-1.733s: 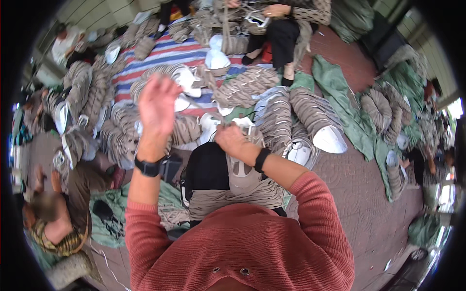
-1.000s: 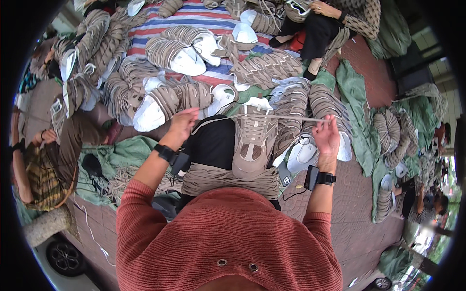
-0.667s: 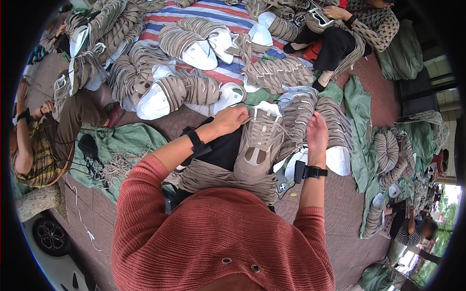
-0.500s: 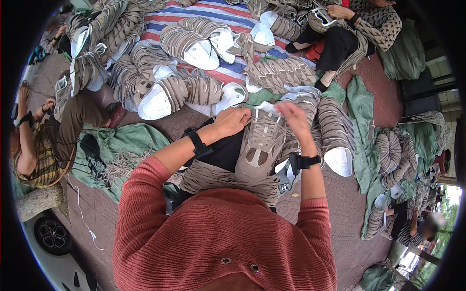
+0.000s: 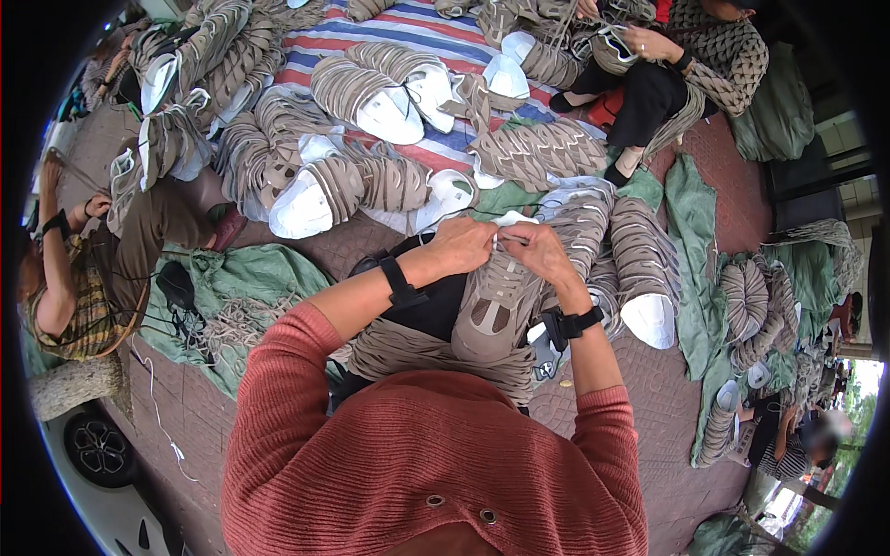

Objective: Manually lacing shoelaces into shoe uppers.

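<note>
A brown-grey shoe upper (image 5: 489, 315) lies over my lap, toe toward me, with laces crossing its front and a white edge showing at its far end. My left hand (image 5: 459, 246) is closed at the top of the lacing, pinching the upper's edge. Right beside it, my right hand (image 5: 540, 250) is closed too, its fingertips meeting the left's at the top eyelets on what looks like a shoelace. The fingers mostly hide that thin piece. Under the upper, a thick bundle of beige laces (image 5: 431, 352) rests across my lap.
Stacked shoe uppers (image 5: 362, 97) lie on a striped sheet (image 5: 306, 42), with more stacks (image 5: 642, 269) to my right. Green cloth (image 5: 241, 278) with loose laces spreads at left. Other people sit working at left (image 5: 69, 287) and far right (image 5: 732, 74). A car (image 5: 102, 482) stands lower left.
My right hand has moved left and down to the top of the lacing, meeting my left hand. My left hand has shifted slightly right and down. The upper stays on my lap.
</note>
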A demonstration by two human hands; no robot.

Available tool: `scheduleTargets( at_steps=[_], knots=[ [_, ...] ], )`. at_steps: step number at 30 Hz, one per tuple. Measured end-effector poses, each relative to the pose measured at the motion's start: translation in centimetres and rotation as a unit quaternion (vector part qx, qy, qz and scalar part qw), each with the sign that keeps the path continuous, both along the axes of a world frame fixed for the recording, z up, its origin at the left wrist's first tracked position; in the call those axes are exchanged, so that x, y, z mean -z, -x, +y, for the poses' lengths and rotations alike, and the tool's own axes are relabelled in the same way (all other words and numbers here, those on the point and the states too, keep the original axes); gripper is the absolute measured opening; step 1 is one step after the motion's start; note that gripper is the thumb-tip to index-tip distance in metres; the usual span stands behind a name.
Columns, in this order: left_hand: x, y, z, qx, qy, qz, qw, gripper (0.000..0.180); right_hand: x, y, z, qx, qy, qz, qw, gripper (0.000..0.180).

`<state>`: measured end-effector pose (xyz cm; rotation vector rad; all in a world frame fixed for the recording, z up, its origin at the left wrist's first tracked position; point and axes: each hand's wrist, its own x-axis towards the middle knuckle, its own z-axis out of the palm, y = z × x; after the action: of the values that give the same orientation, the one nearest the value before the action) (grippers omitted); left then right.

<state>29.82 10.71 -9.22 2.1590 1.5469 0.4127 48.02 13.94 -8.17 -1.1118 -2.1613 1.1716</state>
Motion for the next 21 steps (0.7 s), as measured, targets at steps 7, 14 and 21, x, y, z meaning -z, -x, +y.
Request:
scheduleTargets(
  at_steps=[7, 14, 21],
  knots=[
    [1.2, 0.9, 0.3, 0.025, 0.033, -0.159, 0.986, 0.009, 1.1, 0.4, -0.2, 0.027, -0.022, -0.098, 0.995, 0.016],
    [-1.3, 2.9, -1.6, 0.11, -0.025, -0.113, 0.987, 0.033, -0.2, -1.3, 0.5, 0.039, 0.206, 0.138, 0.968, 0.007],
    [1.7, 3.0, 0.5, 0.078, 0.019, -0.242, 0.967, 0.012, -1.5, -10.4, 1.3, 0.261, 0.329, 0.623, 0.66, 0.013]
  ],
)
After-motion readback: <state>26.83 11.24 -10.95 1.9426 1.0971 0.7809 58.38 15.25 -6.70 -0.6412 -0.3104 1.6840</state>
